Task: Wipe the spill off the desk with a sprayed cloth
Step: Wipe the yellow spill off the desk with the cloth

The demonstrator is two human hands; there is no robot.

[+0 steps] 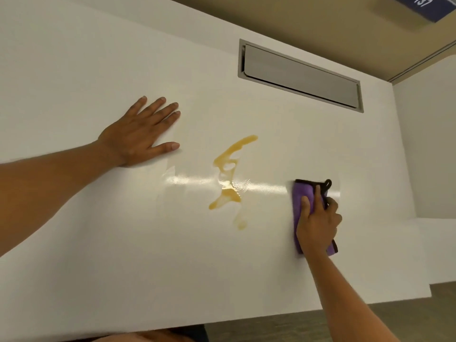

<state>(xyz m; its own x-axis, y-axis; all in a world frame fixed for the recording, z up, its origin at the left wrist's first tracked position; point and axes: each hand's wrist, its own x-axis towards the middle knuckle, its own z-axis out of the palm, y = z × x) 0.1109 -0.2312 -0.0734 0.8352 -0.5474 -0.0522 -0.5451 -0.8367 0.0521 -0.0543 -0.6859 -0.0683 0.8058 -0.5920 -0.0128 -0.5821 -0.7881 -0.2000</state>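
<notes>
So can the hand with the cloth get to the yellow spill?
Probably yes: the right hand presses the cloth beside the spill, with only bare desk between.

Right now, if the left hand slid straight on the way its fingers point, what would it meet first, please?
The left hand points up and right over bare desk; the grey recessed flap looks like the first thing, the spill lying below that line.

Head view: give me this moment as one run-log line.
phase: pre-wipe | right hand: pressing purple cloth on desk | left hand: flat on desk | amber spill: untouched, between hands
</notes>
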